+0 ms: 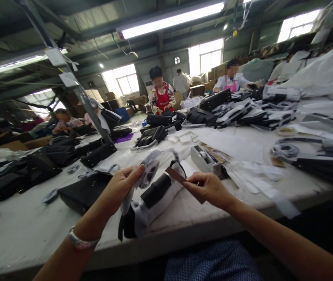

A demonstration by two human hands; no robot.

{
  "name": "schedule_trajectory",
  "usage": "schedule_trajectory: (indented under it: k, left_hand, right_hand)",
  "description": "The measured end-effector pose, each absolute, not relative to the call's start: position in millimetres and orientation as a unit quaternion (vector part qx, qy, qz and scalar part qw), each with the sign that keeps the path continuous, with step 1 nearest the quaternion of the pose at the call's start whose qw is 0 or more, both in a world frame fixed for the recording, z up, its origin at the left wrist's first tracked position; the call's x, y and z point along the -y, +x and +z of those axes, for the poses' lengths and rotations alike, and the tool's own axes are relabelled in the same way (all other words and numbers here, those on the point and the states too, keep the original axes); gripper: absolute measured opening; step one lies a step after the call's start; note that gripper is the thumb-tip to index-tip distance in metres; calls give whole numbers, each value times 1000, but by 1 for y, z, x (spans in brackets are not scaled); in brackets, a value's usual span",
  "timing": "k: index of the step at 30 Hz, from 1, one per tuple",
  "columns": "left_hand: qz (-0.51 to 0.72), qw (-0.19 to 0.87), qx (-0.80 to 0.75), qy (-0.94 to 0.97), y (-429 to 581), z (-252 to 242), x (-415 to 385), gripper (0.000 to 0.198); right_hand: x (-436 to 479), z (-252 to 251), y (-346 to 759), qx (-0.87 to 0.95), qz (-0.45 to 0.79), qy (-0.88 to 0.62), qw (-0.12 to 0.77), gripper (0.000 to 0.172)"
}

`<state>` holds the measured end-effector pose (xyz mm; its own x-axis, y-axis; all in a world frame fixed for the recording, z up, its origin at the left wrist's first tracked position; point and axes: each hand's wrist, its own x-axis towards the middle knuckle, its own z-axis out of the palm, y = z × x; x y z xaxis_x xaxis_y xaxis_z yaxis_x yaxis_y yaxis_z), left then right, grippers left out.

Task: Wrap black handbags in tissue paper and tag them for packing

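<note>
My left hand [121, 188] is closed on a clear plastic wrap [150, 168] that covers part of a black bag strap. Its black rolled end [156, 190] and a dark loop [127, 226] hang down over the table edge. My right hand [206, 188] pinches a flat brown tag [176, 174] with a thin black cord loop at its top. Both hands hover just above the near edge of the white table [32, 230], close together.
A black bag [83, 192] lies left of my hands, a small grey tray [204, 158] to the right. Heaps of black bags, straps and white wrapping cover the table. Several other people work at the far side and at the left.
</note>
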<state>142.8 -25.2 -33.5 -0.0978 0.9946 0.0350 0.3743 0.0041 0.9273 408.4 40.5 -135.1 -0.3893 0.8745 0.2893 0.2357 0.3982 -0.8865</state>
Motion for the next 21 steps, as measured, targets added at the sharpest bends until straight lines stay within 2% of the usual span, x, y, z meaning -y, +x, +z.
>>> schedule_trajectory:
  k: [5, 11, 14, 17, 21]
  left_hand:
    - [405, 331, -604, 601, 149, -32, 32, 47]
    - [371, 278, -577, 673, 157, -36, 36, 44]
    - [376, 214, -557, 708, 159, -39, 37, 42]
    - [374, 160, -547, 732, 161, -39, 41, 41]
    - [355, 72, -561, 744, 165, -43, 46, 38]
  right_hand:
    - [-35, -121, 375, 728, 502, -333, 327, 44]
    - [-39, -106, 347, 706, 519, -288, 387, 41]
    - [-37, -102, 335, 625, 608, -265, 411, 39]
    - [-30, -100, 335, 540, 709, -236, 388, 34]
    - [-21, -94, 343, 481, 759, -219, 380, 31]
